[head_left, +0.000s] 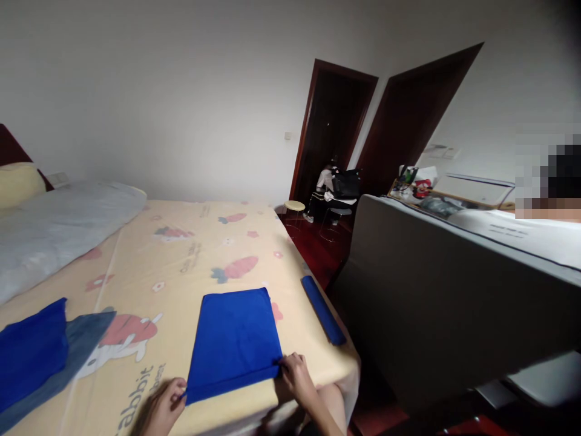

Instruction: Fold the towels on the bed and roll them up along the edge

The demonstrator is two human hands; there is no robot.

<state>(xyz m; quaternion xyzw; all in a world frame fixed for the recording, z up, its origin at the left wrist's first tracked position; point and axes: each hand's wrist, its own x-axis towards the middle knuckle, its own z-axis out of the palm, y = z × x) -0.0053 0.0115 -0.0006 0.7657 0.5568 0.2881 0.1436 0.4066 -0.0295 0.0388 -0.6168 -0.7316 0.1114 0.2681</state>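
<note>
A blue cloth [236, 339] lies spread flat on the bed, with a narrow fold along its near edge. My left hand [169, 404] pinches the near left corner of this cloth. At the near right corner, my right hand [297, 375] has its fingers closed on the same folded edge. To the right, a rolled-up blue cloth [323, 310] rests along the bed's side. Another blue cloth [34, 351] lies at the far left, partly over a grey-blue cloth [91, 330].
The bed sheet [181, 315] has rabbit and carrot prints. A grey quilt [72, 224] and a yellow pillow [22, 181] lie at the left. A dark grey panel [436, 303] stands at the right, with a person in white [499, 227] beyond it. Stools [294, 206] stand near the doors.
</note>
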